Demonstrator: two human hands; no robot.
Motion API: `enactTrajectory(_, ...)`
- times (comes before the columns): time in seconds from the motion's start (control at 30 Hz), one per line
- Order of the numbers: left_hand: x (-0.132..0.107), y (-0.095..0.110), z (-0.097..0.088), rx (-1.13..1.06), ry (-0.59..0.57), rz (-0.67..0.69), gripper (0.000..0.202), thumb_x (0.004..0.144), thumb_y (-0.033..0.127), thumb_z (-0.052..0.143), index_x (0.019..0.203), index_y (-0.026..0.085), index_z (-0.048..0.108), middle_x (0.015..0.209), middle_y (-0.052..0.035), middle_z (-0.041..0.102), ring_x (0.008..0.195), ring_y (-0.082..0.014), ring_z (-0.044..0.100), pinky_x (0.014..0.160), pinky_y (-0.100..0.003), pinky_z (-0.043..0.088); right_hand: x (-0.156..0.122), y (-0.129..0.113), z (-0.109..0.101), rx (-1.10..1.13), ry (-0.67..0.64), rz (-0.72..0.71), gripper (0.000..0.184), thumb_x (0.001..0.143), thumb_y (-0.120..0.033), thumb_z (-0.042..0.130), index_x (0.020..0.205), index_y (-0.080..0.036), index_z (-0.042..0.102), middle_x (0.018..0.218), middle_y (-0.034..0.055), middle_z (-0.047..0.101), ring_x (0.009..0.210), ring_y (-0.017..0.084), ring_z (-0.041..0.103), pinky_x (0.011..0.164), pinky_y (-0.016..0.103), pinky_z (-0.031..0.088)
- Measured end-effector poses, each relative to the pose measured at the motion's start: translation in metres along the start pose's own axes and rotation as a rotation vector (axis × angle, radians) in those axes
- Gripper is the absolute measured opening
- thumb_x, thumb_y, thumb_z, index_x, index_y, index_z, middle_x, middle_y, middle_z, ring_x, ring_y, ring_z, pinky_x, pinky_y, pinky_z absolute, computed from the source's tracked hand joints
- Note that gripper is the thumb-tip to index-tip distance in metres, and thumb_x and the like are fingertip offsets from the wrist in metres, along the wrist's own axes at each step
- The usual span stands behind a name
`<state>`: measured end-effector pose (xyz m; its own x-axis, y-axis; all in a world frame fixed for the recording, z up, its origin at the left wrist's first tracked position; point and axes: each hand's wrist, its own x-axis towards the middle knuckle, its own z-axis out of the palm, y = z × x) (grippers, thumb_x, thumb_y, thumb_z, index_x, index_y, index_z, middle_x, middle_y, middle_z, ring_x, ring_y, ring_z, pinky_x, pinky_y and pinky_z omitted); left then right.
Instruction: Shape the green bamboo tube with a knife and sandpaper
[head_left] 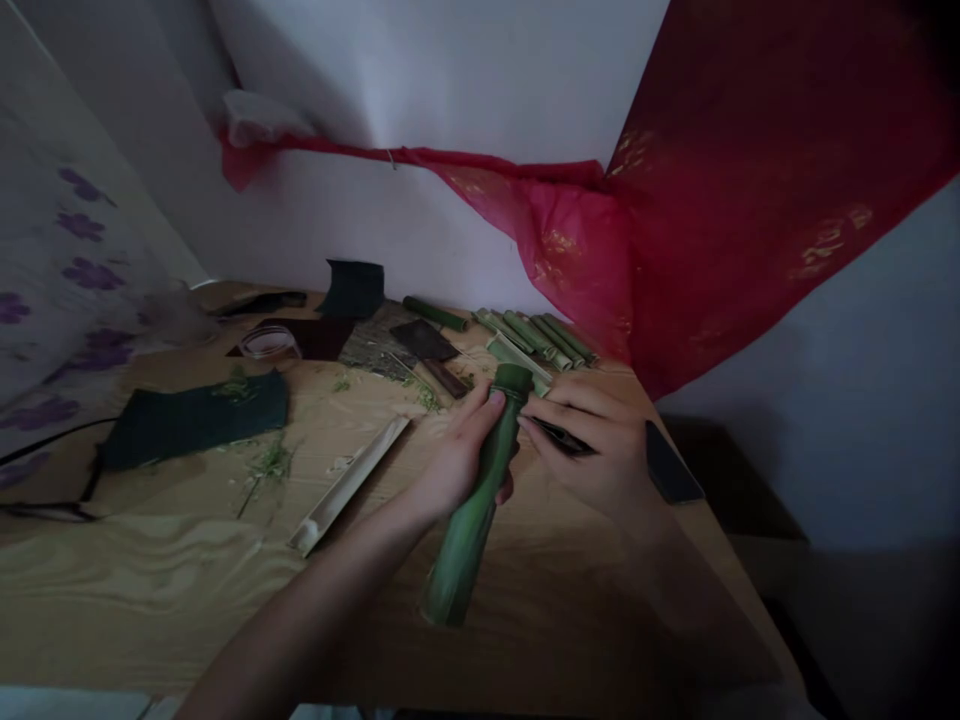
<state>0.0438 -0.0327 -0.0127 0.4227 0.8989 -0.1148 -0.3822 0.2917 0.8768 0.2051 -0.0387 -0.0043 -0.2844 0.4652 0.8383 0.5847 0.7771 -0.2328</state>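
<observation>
My left hand is wrapped around a green bamboo tube and holds it tilted over the wooden table. My right hand grips a dark knife whose blade lies against the tube's upper part. A split pale bamboo half lies on the table to the left of the tube.
Several green bamboo pieces lie at the back near a cleaver. Dark cloths and shavings are at left. A dark phone sits by the right edge. A red cloth hangs at right.
</observation>
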Motion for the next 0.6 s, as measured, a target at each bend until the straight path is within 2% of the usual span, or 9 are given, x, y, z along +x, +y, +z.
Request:
enactTrajectory(0.17, 0.0026, -0.0024, -0.0005, -0.030, -0.009, -0.028, 0.030, 0.085, 0.049, 0.059, 0.093, 0.023, 0.046, 0.065, 0.0049, 0.050, 0.043, -0.0099, 0.046, 0.028, -0.019, 0.041, 0.0020, 0.0001, -0.0057, 0.021, -0.141, -0.039, 0.013, 0.085, -0.012, 0.068, 0.091, -0.021, 0.075, 0.080, 0.0031, 0.071, 0.074, 0.016, 0.068, 0.069, 0.028, 0.056)
enactTrajectory(0.23, 0.0037, -0.0017, -0.0020, -0.066, -0.020, -0.024, 0.030, 0.082, 0.046, 0.061, 0.093, 0.023, 0.045, 0.067, 0.0047, 0.050, 0.045, -0.0101, 0.047, 0.028, -0.018, 0.041, 0.0020, -0.0003, -0.0039, -0.008, -0.110, -0.036, 0.014, 0.085, -0.012, 0.067, 0.092, -0.022, 0.075, 0.081, 0.0031, 0.071, 0.076, 0.016, 0.068, 0.070, 0.028, 0.057)
enactTrajectory(0.37, 0.0022, 0.0007, -0.0040, -0.104, -0.058, -0.038, 0.028, 0.076, 0.037, 0.059, 0.099, 0.024, 0.047, 0.071, 0.0044, 0.048, 0.050, -0.0111, 0.050, 0.028, -0.017, 0.040, 0.0011, 0.0021, 0.0011, -0.088, 0.039, -0.023, 0.017, 0.083, -0.011, 0.069, 0.093, -0.023, 0.074, 0.083, 0.0035, 0.072, 0.081, 0.018, 0.070, 0.073, 0.030, 0.058)
enactTrajectory(0.5, -0.0011, -0.0007, -0.0057, -0.041, -0.087, -0.014, 0.029, 0.076, 0.033, 0.054, 0.103, 0.024, 0.049, 0.071, 0.0041, 0.047, 0.052, -0.0121, 0.051, 0.032, -0.018, 0.042, -0.0002, 0.0049, 0.0020, -0.086, 0.063, -0.026, 0.020, 0.082, -0.010, 0.070, 0.094, -0.024, 0.074, 0.082, 0.0026, 0.072, 0.081, 0.019, 0.071, 0.075, 0.032, 0.059)
enactTrajectory(0.6, -0.0033, -0.0024, -0.0071, 0.025, -0.084, 0.017, 0.037, 0.076, 0.031, 0.051, 0.113, 0.025, 0.049, 0.071, 0.0048, 0.049, 0.046, -0.0104, 0.049, 0.032, -0.019, 0.042, -0.0006, 0.0047, 0.0018, -0.088, 0.072, -0.027, 0.020, 0.081, -0.010, 0.071, 0.094, -0.025, 0.073, 0.082, 0.0022, 0.072, 0.080, 0.018, 0.070, 0.074, 0.032, 0.060)
